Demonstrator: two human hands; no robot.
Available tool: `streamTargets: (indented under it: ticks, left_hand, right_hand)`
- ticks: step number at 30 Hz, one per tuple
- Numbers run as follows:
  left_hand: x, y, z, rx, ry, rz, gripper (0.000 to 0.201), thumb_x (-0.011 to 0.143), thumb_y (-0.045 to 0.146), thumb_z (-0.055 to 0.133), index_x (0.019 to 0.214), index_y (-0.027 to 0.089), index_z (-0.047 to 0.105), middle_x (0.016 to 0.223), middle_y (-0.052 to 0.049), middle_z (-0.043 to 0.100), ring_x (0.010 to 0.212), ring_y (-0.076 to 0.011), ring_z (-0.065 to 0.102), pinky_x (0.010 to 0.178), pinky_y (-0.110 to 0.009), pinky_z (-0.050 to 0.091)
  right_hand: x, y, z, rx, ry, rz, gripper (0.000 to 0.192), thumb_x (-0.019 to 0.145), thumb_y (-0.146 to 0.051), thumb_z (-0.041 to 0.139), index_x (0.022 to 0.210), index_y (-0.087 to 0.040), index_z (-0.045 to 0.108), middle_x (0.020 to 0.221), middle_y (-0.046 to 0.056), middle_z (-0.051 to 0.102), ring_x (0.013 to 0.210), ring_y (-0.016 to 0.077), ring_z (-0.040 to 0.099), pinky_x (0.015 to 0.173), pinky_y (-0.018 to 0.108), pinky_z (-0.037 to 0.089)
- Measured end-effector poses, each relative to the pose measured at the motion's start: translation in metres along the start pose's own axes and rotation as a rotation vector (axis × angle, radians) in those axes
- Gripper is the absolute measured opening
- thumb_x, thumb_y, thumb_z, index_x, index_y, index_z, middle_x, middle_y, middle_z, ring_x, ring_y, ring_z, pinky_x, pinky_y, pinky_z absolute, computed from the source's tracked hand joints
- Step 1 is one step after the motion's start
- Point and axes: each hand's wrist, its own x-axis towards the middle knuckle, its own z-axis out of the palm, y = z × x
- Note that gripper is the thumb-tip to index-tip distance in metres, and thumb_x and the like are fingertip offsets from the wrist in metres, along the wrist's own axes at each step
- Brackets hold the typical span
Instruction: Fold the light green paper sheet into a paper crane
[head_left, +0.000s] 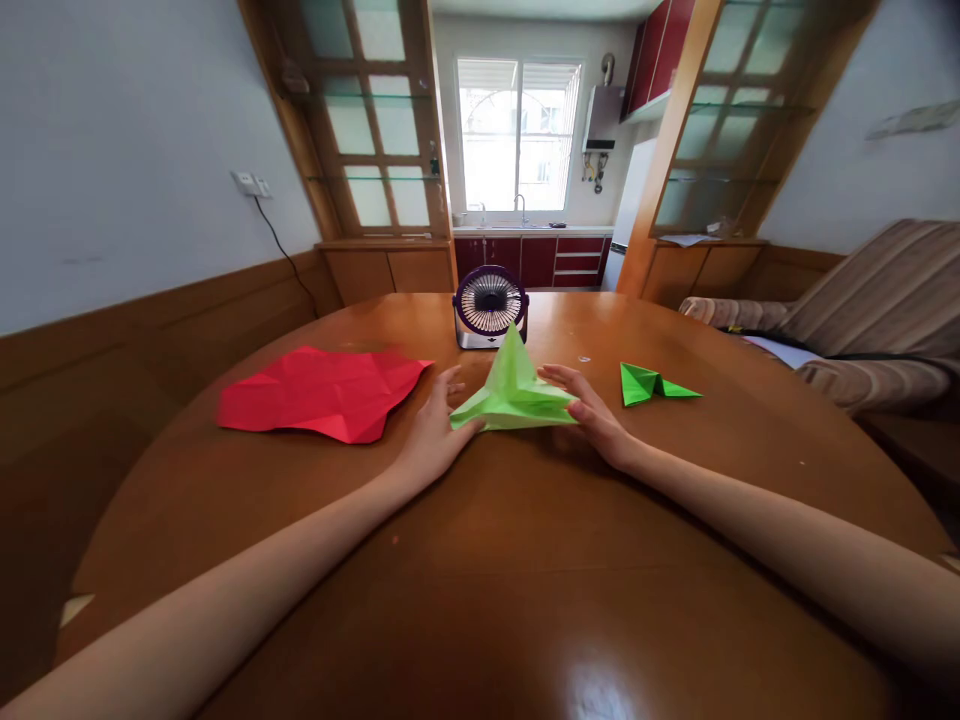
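A light green folded paper (514,395) is in front of me, its tall point upright and its two side corners spread left and right. My left hand (441,415) is at the left corner, thumb along the front edge and fingers curved behind. At the right corner, my right hand (589,410) has the paper between thumb and fingers. A flat, creased red paper sheet (322,393) lies left of my left hand. Right of my right hand rests a smaller, darker green folded paper piece (652,384).
A small purple desk fan (491,303) stands just behind the light green paper on the round wooden table (525,600). A tiny white scrap (584,359) lies near the fan. A striped armchair (877,300) is at the right, beyond the table edge.
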Motion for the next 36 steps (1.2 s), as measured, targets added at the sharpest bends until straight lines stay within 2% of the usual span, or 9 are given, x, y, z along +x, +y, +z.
streamTargets:
  ticks: [4, 6, 10, 13, 15, 19, 24, 31, 36]
  left_hand:
    - [0.005, -0.004, -0.002, -0.129, -0.036, -0.135, 0.073, 0.071, 0.034, 0.072, 0.134, 0.015, 0.040, 0.110, -0.013, 0.065, 0.102, -0.0259, 0.064, 0.089, -0.041, 0.047]
    - [0.006, -0.001, -0.005, -0.221, -0.078, -0.211, 0.067, 0.068, 0.035, 0.074, 0.126, 0.012, 0.049, 0.106, -0.013, 0.068, 0.096, -0.0261, 0.066, 0.083, -0.039, 0.050]
    - [0.004, 0.011, -0.010, -0.465, -0.196, -0.360, 0.050, 0.062, 0.032, 0.079, 0.105, 0.011, 0.064, 0.104, -0.012, 0.069, 0.079, -0.0202, 0.067, 0.068, -0.032, 0.054]
    - [0.003, 0.017, -0.012, -0.580, -0.208, -0.453, 0.037, 0.061, 0.027, 0.081, 0.092, 0.012, 0.067, 0.096, -0.009, 0.071, 0.076, -0.0165, 0.067, 0.069, -0.029, 0.055]
    - [0.003, 0.019, -0.012, -0.629, -0.186, -0.490, 0.034, 0.065, 0.026, 0.080, 0.093, 0.014, 0.065, 0.097, -0.008, 0.071, 0.078, -0.0158, 0.068, 0.072, -0.028, 0.056]
    - [0.002, 0.021, -0.010, -0.689, -0.225, -0.496, 0.038, 0.071, 0.024, 0.076, 0.104, 0.016, 0.060, 0.099, -0.009, 0.071, 0.081, -0.0171, 0.070, 0.076, -0.030, 0.057]
    - [-0.001, 0.020, -0.007, -0.696, -0.272, -0.511, 0.035, 0.069, 0.025, 0.078, 0.100, 0.013, 0.066, 0.108, -0.011, 0.070, 0.090, -0.0181, 0.069, 0.082, -0.029, 0.056]
    - [-0.001, 0.018, -0.004, -0.683, -0.215, -0.541, 0.037, 0.061, 0.027, 0.083, 0.092, 0.010, 0.071, 0.094, -0.010, 0.073, 0.080, -0.0154, 0.070, 0.077, -0.025, 0.056]
    - [-0.001, 0.016, -0.004, -0.645, -0.176, -0.511, 0.040, 0.054, 0.025, 0.085, 0.089, 0.011, 0.073, 0.087, -0.008, 0.074, 0.074, -0.0158, 0.069, 0.071, -0.027, 0.058]
  right_hand:
    - [-0.001, 0.001, 0.007, 0.015, -0.057, 0.047, 0.074, 0.074, -0.042, 0.073, 0.137, -0.033, 0.035, 0.145, 0.006, 0.038, 0.122, 0.0243, 0.051, 0.101, 0.042, 0.047]
    - [-0.001, 0.003, 0.010, -0.004, -0.023, 0.050, 0.063, 0.079, -0.039, 0.069, 0.134, -0.032, 0.039, 0.138, 0.007, 0.045, 0.115, 0.0222, 0.056, 0.098, 0.041, 0.049]
    - [0.002, 0.009, 0.007, -0.064, 0.055, 0.000, 0.042, 0.085, -0.040, 0.062, 0.123, -0.026, 0.050, 0.132, 0.008, 0.051, 0.118, 0.0219, 0.053, 0.098, 0.041, 0.048]
    - [0.004, 0.011, 0.005, -0.099, 0.072, -0.023, 0.036, 0.086, -0.041, 0.060, 0.118, -0.025, 0.053, 0.132, 0.008, 0.051, 0.120, 0.0223, 0.051, 0.099, 0.041, 0.046]
    - [0.004, 0.008, 0.004, -0.153, 0.080, -0.044, 0.034, 0.087, -0.042, 0.059, 0.116, -0.025, 0.055, 0.131, 0.008, 0.052, 0.122, 0.0227, 0.049, 0.102, 0.042, 0.042]
    - [0.003, 0.001, 0.004, -0.229, 0.088, -0.066, 0.030, 0.087, -0.042, 0.058, 0.111, -0.024, 0.058, 0.129, 0.009, 0.054, 0.124, 0.0235, 0.048, 0.107, 0.045, 0.035]
    - [0.003, 0.000, 0.003, -0.206, 0.124, -0.033, 0.025, 0.086, -0.045, 0.058, 0.098, -0.024, 0.062, 0.124, 0.008, 0.055, 0.121, 0.0243, 0.050, 0.103, 0.046, 0.038]
    - [0.003, 0.005, 0.002, -0.225, 0.133, -0.042, 0.023, 0.086, -0.045, 0.059, 0.084, -0.022, 0.064, 0.116, 0.008, 0.058, 0.112, 0.0229, 0.054, 0.095, 0.041, 0.044]
    - [0.003, 0.005, 0.001, -0.250, 0.130, -0.049, 0.024, 0.085, -0.045, 0.060, 0.081, -0.022, 0.067, 0.111, 0.007, 0.059, 0.109, 0.0225, 0.055, 0.096, 0.043, 0.042]
